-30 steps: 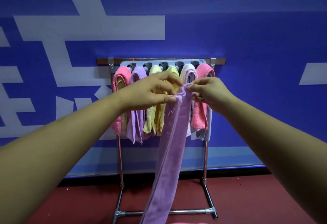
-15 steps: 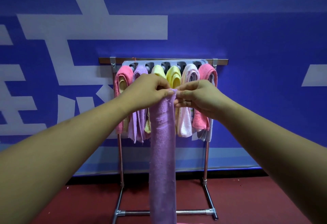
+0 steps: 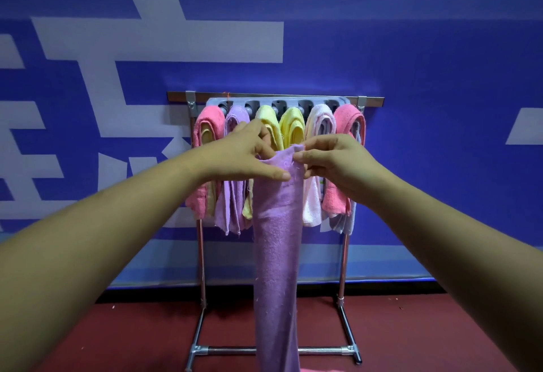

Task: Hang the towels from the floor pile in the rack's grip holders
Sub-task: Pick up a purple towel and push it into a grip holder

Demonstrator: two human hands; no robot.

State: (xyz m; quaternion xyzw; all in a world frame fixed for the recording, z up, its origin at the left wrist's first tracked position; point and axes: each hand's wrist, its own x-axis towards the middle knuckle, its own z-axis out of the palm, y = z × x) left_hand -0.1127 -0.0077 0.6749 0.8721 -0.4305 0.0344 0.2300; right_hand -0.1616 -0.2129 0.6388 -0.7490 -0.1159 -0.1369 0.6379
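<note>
A long purple towel [image 3: 277, 254] hangs straight down in front of the rack, folded narrow. My left hand [image 3: 241, 157] holds its upper left edge between thumb and fingers. My right hand [image 3: 332, 160] pinches the top right corner. Behind my hands stands the metal rack [image 3: 343, 268] with a grey holder strip [image 3: 293, 102] along its top bar. Several towels hang from the strip: pink [image 3: 205, 127], purple [image 3: 232, 210], two yellow [image 3: 291, 124], pale pink-white [image 3: 320, 121] and another pink [image 3: 349, 119].
The rack stands against a blue wall with pale lettering [image 3: 161, 39]. Dark red floor [image 3: 117, 336] runs below. A pink bit of cloth [image 3: 308, 369] shows at the bottom edge. The rack's base bar [image 3: 323, 350] crosses behind the hanging towel.
My hands have drawn slightly apart, spreading the top of the purple towel a bit wider. My left thumb now lies across the towel's front. The towel still hangs straight down.
</note>
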